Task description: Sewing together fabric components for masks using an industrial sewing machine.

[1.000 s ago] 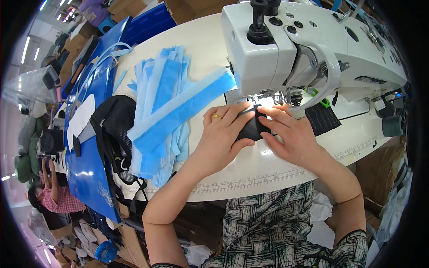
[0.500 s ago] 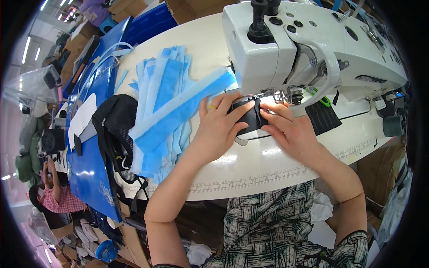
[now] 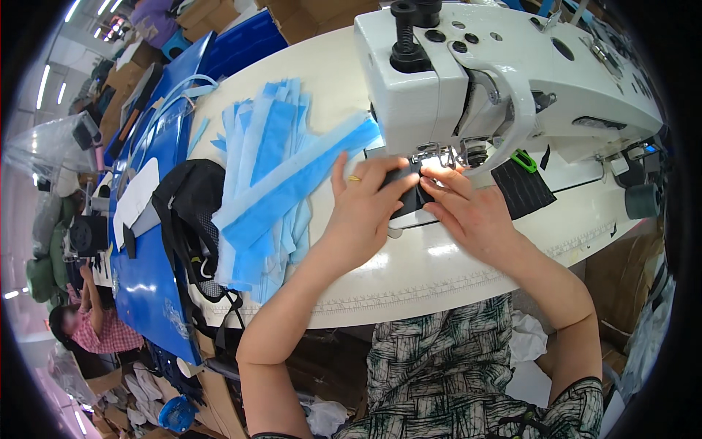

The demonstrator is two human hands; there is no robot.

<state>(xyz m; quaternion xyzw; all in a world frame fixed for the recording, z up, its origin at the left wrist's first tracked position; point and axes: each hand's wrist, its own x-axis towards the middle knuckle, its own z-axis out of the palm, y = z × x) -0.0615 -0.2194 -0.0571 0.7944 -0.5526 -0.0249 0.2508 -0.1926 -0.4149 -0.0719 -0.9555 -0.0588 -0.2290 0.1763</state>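
Under the needle area of a white sewing machine (image 3: 409, 102) lies a small piece of black fabric (image 3: 414, 199). My left hand (image 3: 358, 212) grips its left part, forefinger reaching toward the presser foot, the fingertips slightly blurred and the thumb mostly hidden. On the right side of the same piece, my right hand (image 3: 472, 216) pinches the fabric with fingertips and thumb close beside the left forefinger. The lit presser foot (image 3: 442, 157) sits just beyond both hands. A pile of blue and white fabric strips (image 3: 267, 190) is left of my left hand.
Left of the strips rests a black mesh bag (image 3: 191, 212). Right of my hands are black striped fabric (image 3: 525, 189) and green thread snips (image 3: 524, 160). A dark green thread spool (image 3: 642, 201) stands at the far right. Someone in a pink checked shirt (image 3: 110, 333) works at far left.
My left hand's fingers have shifted and drawn together, and less of the black fabric shows between my hands. The right hand has moved slightly left, closer to the left fingertips.
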